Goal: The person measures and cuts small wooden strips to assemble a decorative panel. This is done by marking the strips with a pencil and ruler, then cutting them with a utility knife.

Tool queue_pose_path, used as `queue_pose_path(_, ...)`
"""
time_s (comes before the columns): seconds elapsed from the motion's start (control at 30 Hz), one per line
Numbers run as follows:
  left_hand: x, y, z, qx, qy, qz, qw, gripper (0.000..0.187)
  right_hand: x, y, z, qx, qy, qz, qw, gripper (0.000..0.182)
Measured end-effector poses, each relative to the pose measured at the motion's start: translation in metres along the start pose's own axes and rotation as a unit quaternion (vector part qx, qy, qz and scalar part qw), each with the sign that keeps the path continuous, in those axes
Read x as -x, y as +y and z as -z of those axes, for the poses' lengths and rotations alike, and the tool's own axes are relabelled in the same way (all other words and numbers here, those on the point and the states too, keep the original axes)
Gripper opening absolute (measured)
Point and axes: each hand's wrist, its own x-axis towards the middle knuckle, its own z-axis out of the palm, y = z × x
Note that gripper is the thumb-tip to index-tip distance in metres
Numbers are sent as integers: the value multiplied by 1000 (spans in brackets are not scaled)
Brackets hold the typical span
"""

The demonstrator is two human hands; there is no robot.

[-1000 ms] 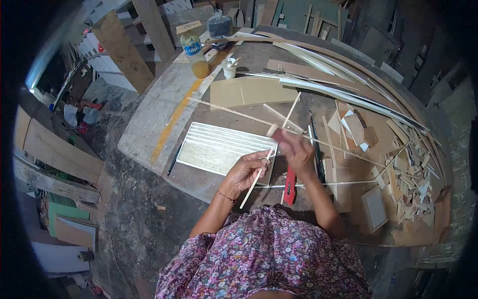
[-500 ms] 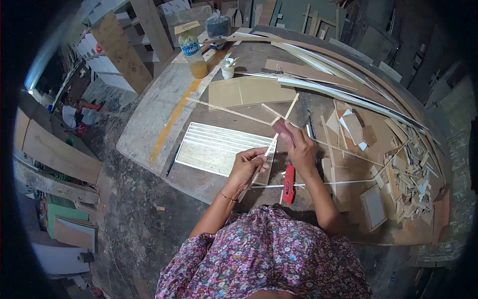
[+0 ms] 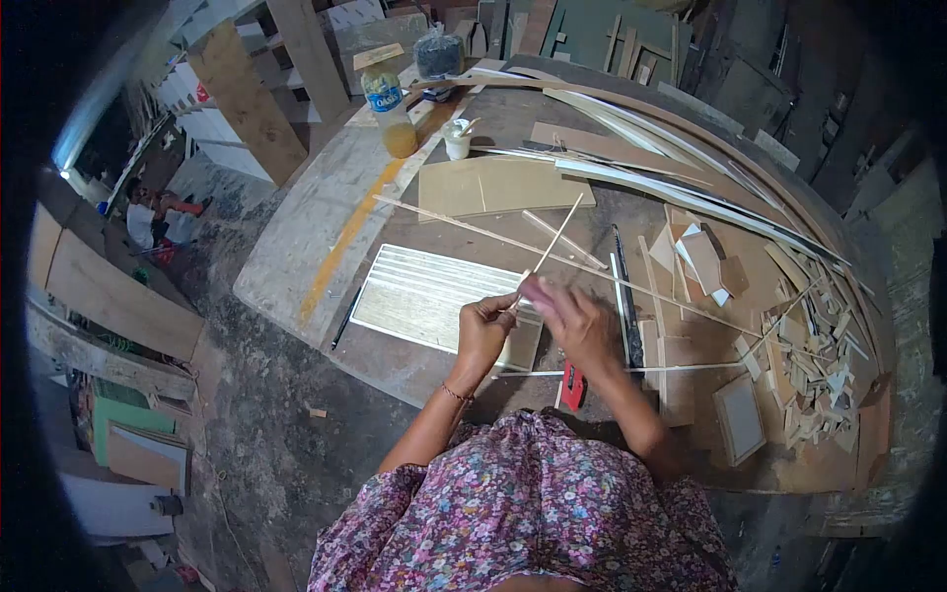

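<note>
My left hand (image 3: 483, 331) is closed around a thin wooden strip (image 3: 560, 234) that slants up and away over the table. Against the same strip, close to the left fingers, my right hand (image 3: 577, 321) presses a small reddish-brown piece (image 3: 534, 289), which looks like folded sandpaper. Beneath the hands lies a whitish ribbed panel (image 3: 424, 306) with a pale border. A red cutter (image 3: 572, 386) is partly hidden under my right forearm. Beyond the hands a long thin strip (image 3: 464, 227) crosses the table.
A bottle (image 3: 398, 128) and a white cup (image 3: 458, 144) stand at the back. Long curved strips (image 3: 671, 133) line the far edge. Wood scraps (image 3: 819, 365) are heaped at right, near a small framed piece (image 3: 739, 414). Another person (image 3: 148, 212) sits far left.
My right hand has moved down the strip, nearer my left hand. The strip's far end has shifted slightly left and down, and more of the cutter is covered.
</note>
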Motion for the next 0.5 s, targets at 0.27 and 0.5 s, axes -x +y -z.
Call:
queue_pose_path(0.27,-2,3,-2,-25,18,-44,999,20,-9,18,-5,-3,38,-50,998,30)
queue_pose_path(0.5,3,17,1,32,-37,30,998,21,-10,16,-8,-90,79,-119,986,33)
